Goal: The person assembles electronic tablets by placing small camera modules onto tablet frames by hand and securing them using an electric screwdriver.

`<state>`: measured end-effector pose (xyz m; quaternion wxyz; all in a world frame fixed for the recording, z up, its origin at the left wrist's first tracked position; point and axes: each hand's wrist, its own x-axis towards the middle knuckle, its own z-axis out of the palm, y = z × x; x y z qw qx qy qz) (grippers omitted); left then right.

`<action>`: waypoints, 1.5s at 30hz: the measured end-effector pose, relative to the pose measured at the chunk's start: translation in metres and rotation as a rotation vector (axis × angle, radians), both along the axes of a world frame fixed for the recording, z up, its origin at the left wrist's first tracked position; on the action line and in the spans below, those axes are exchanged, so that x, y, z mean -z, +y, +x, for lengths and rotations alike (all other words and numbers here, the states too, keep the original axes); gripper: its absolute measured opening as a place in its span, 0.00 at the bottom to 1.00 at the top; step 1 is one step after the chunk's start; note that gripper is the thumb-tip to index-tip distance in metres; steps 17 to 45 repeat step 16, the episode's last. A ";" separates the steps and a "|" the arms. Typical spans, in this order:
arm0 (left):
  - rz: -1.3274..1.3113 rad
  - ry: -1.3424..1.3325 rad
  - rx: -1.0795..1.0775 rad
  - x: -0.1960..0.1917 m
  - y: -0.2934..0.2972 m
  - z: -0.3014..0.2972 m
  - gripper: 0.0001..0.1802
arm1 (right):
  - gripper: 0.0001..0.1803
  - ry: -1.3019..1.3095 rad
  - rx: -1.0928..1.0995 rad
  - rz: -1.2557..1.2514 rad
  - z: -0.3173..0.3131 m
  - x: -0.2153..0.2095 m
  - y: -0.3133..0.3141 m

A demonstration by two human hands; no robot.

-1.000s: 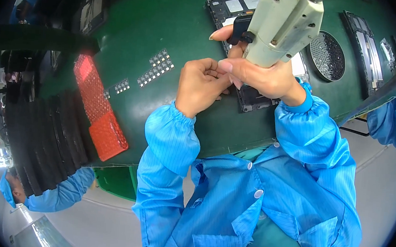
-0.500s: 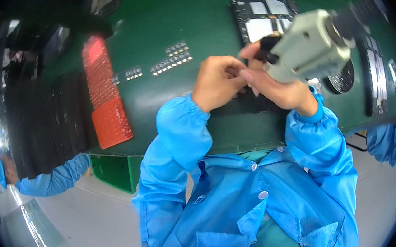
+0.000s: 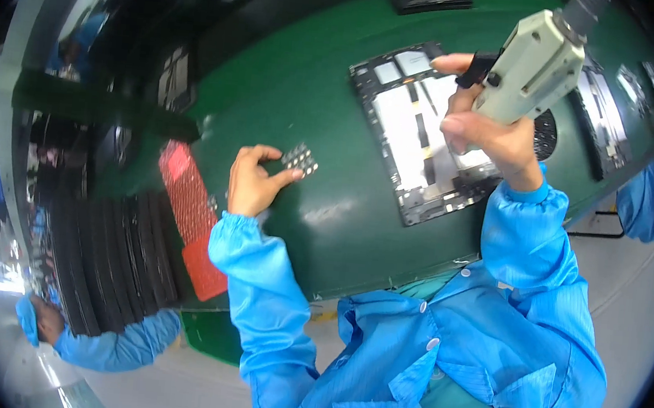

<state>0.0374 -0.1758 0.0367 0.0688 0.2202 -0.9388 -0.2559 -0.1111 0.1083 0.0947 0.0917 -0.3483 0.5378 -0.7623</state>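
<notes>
The right hand [image 3: 491,137] was closed around a beige electric screwdriver [image 3: 531,66], holding it above the green work surface [image 3: 307,84]. The tool's long axis ran on a slant in the picture, from the fingers at lower left up toward the upper right, where its top end reached the picture's edge; its working tip was hidden behind the hand, so the exact spot it pointed at could not be told. Thumb and forefinger lay along the tool's lower body, beside a small black switch part. Beneath that hand lay an opened flat device [image 3: 421,130], a dark-framed rectangular panel with pale inner plates and dark strips, its long axis running from upper left to lower right on the surface. The left hand [image 3: 252,179] rested well apart from it, on the green surface, fingers curled loosely and fingertips touching a small cluster of tiny silver parts [image 3: 300,158]; whether it pinched any of them could not be told. Just left of that hand lay a red perforated tray [image 3: 186,198], and beyond it a row of black ribbed strips [image 3: 113,262]. Another person's blue sleeve [image 3: 116,345] showed at lower left, and a further blue sleeve at the right rim [image 3: 650,204].
</notes>
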 end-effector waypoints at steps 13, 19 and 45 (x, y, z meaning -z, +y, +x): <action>0.345 -0.081 -0.073 0.002 0.003 -0.020 0.10 | 0.13 -0.033 0.280 -0.043 -0.079 0.032 0.077; -0.048 -0.148 -0.070 -0.016 0.036 -0.022 0.12 | 0.15 0.038 0.270 0.003 -0.086 0.040 0.077; -0.048 -0.148 -0.070 -0.016 0.036 -0.022 0.12 | 0.15 0.038 0.270 0.003 -0.086 0.040 0.077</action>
